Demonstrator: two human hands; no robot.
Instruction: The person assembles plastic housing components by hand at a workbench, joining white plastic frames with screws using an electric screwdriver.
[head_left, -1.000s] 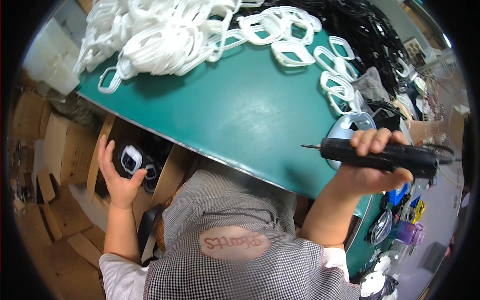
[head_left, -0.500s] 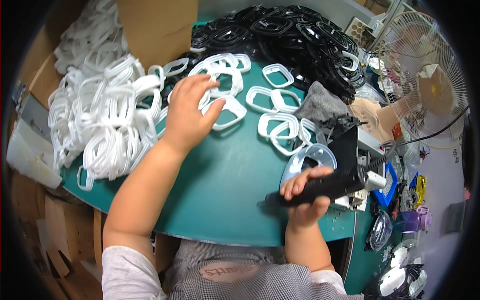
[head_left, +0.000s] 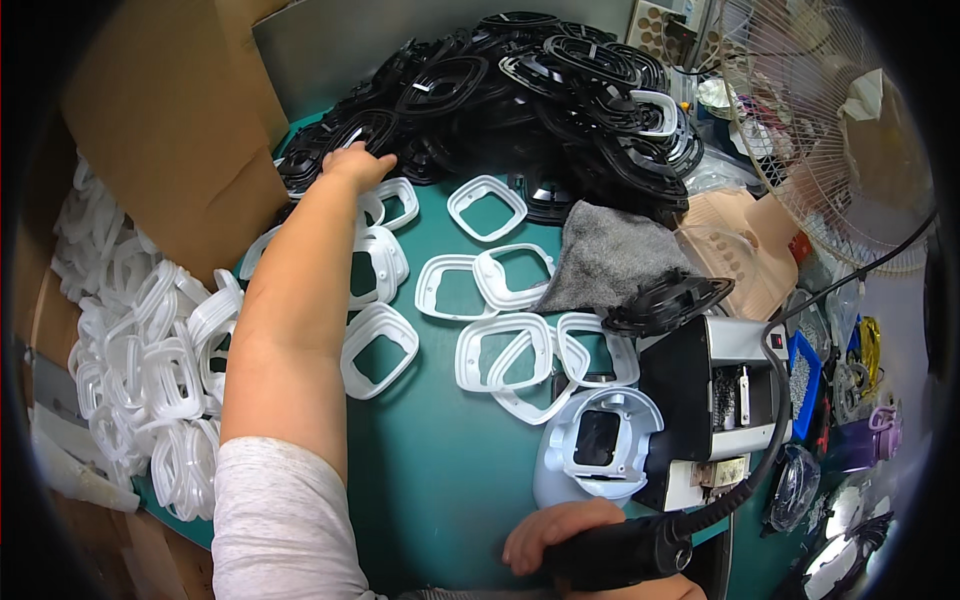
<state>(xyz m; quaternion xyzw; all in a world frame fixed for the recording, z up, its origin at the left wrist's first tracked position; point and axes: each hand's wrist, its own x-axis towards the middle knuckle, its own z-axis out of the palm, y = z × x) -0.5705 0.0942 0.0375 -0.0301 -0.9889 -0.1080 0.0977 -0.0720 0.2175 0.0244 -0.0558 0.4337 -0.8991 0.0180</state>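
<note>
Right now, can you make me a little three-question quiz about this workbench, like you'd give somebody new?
1. Which tool is in the right hand?
2. True or false: the left hand is holding the gray cloth.
3. Fill in the colour: the plastic housing just beyond the right hand is pale ____.

Key:
1. A black electric screwdriver.
2. False; that hand is by the pile of black plastic frames.
3. Blue.

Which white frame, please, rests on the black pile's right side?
The white frame farthest back, amid black parts; the others lie on the green table or heaped left.
</note>
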